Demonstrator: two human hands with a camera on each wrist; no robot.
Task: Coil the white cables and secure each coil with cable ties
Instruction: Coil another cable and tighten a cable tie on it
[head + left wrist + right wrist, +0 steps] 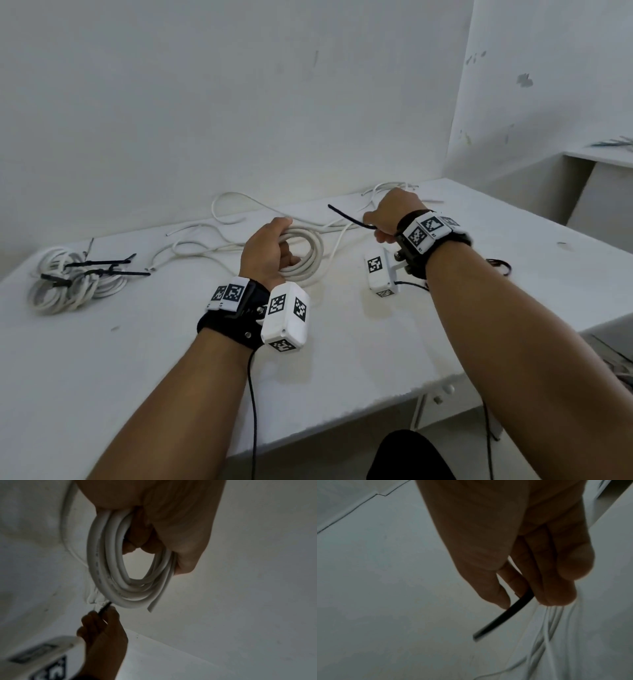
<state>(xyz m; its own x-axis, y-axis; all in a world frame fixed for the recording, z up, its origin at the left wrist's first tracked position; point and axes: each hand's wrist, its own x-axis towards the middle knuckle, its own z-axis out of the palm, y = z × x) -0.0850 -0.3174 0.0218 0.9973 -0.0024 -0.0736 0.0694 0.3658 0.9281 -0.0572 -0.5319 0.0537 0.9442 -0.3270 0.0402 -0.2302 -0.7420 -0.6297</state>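
My left hand (pixel 270 248) grips a coil of thick white cable (pixel 308 253) above the white table; in the left wrist view the fingers curl through the coil (pixel 109 563), whose cut end (pixel 152 605) points down. My right hand (pixel 390 214), to the right of the coil, pinches a black cable tie (pixel 349 216) that sticks out leftward. The right wrist view shows that tie (pixel 503 618) held between thumb and fingers. At the far left lies a coiled bundle (pixel 72 281) bound with black ties (pixel 102 269).
Loose white cables (pixel 226 219) sprawl along the back of the table (pixel 137 359) near the wall, more behind my right hand (pixel 387 188). A dark ring-shaped item (pixel 500 265) lies right of my right forearm. A second white surface (pixel 603 154) stands at far right.
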